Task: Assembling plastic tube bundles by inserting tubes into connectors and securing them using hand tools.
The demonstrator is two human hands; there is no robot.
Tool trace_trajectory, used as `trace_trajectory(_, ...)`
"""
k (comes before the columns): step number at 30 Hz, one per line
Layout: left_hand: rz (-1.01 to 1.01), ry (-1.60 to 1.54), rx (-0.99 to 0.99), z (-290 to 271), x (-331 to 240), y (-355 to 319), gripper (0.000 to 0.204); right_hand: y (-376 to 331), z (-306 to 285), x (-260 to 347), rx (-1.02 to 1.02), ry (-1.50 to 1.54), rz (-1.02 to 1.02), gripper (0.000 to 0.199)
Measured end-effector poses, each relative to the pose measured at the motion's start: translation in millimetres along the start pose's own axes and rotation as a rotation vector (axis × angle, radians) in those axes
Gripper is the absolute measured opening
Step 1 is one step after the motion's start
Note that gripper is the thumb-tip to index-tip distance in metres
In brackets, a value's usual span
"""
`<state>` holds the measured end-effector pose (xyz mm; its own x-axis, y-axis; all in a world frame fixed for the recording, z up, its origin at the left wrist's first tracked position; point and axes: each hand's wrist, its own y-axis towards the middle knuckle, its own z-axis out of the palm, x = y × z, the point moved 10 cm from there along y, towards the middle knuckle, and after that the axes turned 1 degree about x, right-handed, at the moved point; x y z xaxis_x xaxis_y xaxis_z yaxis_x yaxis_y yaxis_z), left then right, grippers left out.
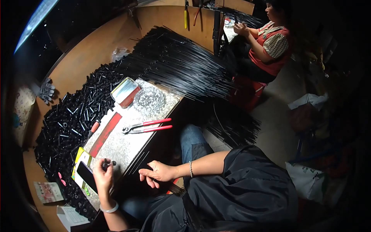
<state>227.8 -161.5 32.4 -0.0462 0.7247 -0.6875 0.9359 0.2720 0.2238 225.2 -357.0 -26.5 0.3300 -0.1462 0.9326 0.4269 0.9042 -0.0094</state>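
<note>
At the near left of the white work board (116, 143), my left hand (102, 179) pinches a small black fitting (108, 164), partly covered by the fingers. My right hand (162, 172) hovers off the board's near edge, fingers loosely bent and apart, with nothing visible in it. Beside my left hand lies a dark-screened phone (87, 176). Red-handled pincers (147, 126) rest farther up the board, close to a red strip (106, 134). A rectangular tin (126, 92) sits near the board's far end.
Loose black fittings (73, 120) heap along the left, and long black rods (177, 63) pile up behind the board. More rods (235, 125) lie low on the right. A grey glove (46, 91) is at far left. Another person (270, 46) works at the back right.
</note>
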Motion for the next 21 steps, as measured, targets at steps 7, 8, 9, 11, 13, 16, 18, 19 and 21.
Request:
trace_trajectory(7,-0.029,0.017,-0.051,25.3,-14.4,-21.5,0.010,-3.3,10.4,-0.9,0.038,0.014,0.026,0.055)
trace_trajectory(8,0.104,0.056,-0.102,22.3,-25.7,-25.4,0.009,-5.1,11.6,-2.2,0.031,0.039,0.049,0.055)
trace_trajectory(9,0.103,0.054,-0.101,24.0,-21.8,-27.8,0.009,-7.2,12.6,-4.4,0.022,0.065,0.071,0.056)
trace_trajectory(11,0.148,-0.125,-0.148,17.9,-12.3,-32.6,0.007,-7.7,13.5,-7.1,0.032,0.063,0.041,0.055)
trace_trajectory(13,-0.240,-0.724,-0.107,26.7,15.3,-52.0,0.014,-8.0,17.5,-8.3,0.047,0.061,0.021,0.055)
trace_trajectory(16,-0.366,-1.062,-0.186,25.0,18.6,-84.9,0.021,-11.3,18.3,-10.7,-0.033,0.041,0.089,0.049)
trace_trajectory(18,-0.439,-1.188,-0.178,37.7,18.0,-97.5,0.022,-10.3,19.9,-15.0,-0.036,0.044,0.160,0.037)
trace_trajectory(19,-0.474,-1.277,-0.151,45.4,11.6,-98.6,0.022,-8.8,17.0,-14.6,-0.067,0.077,0.097,0.031)
trace_trajectory(21,-0.444,-1.371,-0.067,61.2,3.6,-90.2,0.026,-9.6,9.1,-15.6,-0.081,0.024,0.109,0.026)
